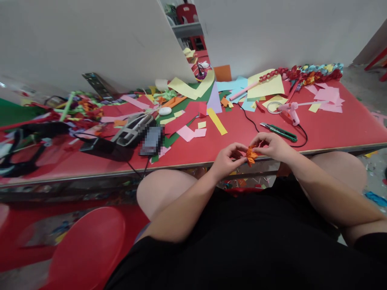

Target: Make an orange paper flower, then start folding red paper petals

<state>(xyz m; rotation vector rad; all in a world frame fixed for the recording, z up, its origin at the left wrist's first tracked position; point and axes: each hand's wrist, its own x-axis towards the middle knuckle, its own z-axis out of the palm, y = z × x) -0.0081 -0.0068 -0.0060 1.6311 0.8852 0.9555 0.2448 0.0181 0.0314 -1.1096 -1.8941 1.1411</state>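
Between my two hands, just over the front edge of the red table (335,125), is a small orange folded-paper piece (251,156) with pleated, petal-like points. The fingertips of my left hand (229,161) pinch its left side. My right hand (271,146) grips its upper right side with thumb and fingers. A green box cutter (278,132) lies just beyond my right hand. Behind it rests a pink glue gun (290,112) with a black cord.
Coloured paper pieces, such as a yellow strip (217,121) and pink sheets (329,96), cover the table. A phone (152,141), a black box (105,149) and headgear (22,151) lie to the left. Paper chains (317,72) run along the back right. A red stool (87,245) stands lower left.
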